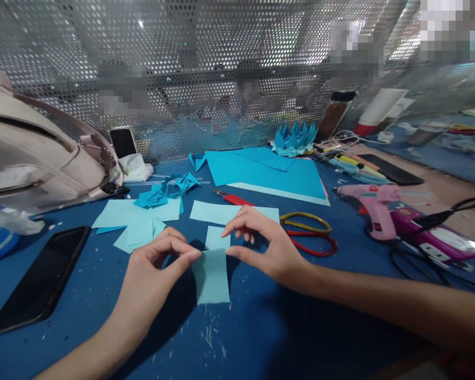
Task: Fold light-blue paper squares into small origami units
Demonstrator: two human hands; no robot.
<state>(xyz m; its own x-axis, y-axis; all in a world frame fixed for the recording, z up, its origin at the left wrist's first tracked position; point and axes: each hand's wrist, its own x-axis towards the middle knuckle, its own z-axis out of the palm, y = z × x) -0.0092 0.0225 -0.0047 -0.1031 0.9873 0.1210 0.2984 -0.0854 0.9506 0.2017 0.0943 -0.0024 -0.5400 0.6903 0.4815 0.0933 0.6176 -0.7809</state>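
A small light-blue piece of paper (211, 279) stands out in front of me, its upper edge raised off the table. My left hand (154, 269) pinches its upper left corner between thumb and index finger. At the upper right corner, the thumb of my right hand (267, 245) is at the paper's edge; its index finger is held apart from the thumb. Just behind is another light-blue paper part (214, 237); whether both are one folded strip, I cannot tell. A longer paper strip (214, 212) lies farther back, beside scissors (311, 250) with yellow and red handles.
Cut papers (119, 214) and folded blue pieces (154, 195) lie left. Blue sheets (261, 174) and a spiky folded-paper piece (295, 140) are behind. A black phone (43, 279), a beige bag (31, 153), a pink glue gun (376, 206) and a red-handled cutter (237, 199) surround the workspace.
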